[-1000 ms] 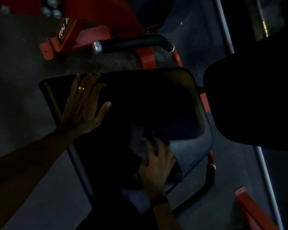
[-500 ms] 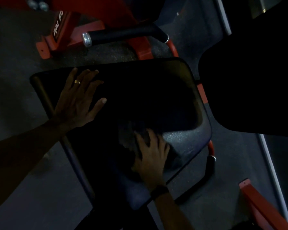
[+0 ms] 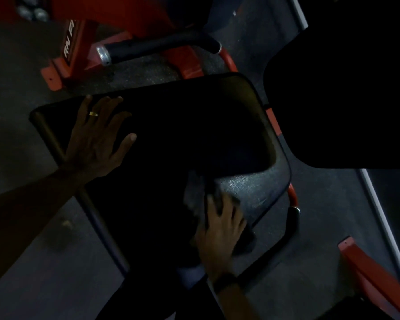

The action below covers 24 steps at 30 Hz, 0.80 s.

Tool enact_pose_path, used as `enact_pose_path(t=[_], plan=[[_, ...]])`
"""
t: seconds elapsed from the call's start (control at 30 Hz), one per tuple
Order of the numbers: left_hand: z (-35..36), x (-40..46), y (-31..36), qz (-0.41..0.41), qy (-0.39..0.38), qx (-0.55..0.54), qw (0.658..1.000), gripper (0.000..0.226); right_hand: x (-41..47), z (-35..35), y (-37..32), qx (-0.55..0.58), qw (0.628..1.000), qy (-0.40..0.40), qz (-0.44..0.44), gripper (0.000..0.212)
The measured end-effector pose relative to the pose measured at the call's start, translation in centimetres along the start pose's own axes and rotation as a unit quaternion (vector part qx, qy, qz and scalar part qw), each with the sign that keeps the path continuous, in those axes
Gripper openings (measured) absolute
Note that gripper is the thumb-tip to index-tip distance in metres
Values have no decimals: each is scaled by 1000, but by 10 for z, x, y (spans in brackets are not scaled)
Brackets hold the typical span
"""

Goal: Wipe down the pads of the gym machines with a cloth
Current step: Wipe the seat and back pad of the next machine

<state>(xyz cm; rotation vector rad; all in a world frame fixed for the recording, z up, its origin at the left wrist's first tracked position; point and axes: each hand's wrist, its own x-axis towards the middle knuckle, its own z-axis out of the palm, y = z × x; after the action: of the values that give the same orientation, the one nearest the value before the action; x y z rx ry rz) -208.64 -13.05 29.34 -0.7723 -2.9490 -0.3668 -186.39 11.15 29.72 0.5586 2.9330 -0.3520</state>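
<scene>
A large black seat pad [image 3: 183,135] fills the middle of the head view, dim and shadowed. My left hand [image 3: 97,139], with a gold ring, rests flat on the pad's far left corner, fingers spread. A dark cloth [image 3: 196,192] lies on the pad's near right part. My right hand [image 3: 222,229] presses down on the cloth, fingers spread over it. A second black pad [image 3: 344,88] stands at the right, above the seat.
The red machine frame [image 3: 79,54] and a black handle with a metal end cap [image 3: 153,49] stand beyond the seat. A black and red side handle [image 3: 291,218] runs along the seat's right edge. Another red bar [image 3: 374,280] lies at bottom right on the dark rubber floor.
My right hand has slid the cloth across the near part of the seat, leftward then back to the right. My left hand has stayed flat on the far left corner.
</scene>
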Motion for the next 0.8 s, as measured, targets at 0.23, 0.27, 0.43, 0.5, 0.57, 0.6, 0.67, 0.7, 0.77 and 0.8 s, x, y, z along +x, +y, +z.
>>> enact_pose_path(t=[0.23,0.27,0.43,0.5,0.57,0.6,0.67,0.7,0.77,0.8], plan=[[0,0,0,14,2,3,1000,52,126,7,85,-26,988,74,131,51],[0,-1,0,14,4,2,1000,52,153,7,91,-26,983,68,169,53],[0,1,1,12,15,-2,1000,50,151,8,85,-26,984,59,167,52],[-1,1,1,11,17,-3,1000,50,118,2,69,-4,991,31,132,56],[-1,2,1,13,13,-1,1000,49,93,2,50,25,995,18,90,54],[-1,2,2,13,9,-1,1000,49,83,-4,41,70,995,1,76,53],[-1,1,3,16,11,-4,1000,49,76,-24,32,261,959,-72,77,41],[-1,1,2,17,14,-3,1000,48,79,-40,31,389,908,-118,99,33],[-2,0,2,19,17,-3,1000,48,92,-67,44,567,782,-211,147,30],[-2,0,2,18,17,-7,1000,48,101,-76,58,593,752,-250,143,35]])
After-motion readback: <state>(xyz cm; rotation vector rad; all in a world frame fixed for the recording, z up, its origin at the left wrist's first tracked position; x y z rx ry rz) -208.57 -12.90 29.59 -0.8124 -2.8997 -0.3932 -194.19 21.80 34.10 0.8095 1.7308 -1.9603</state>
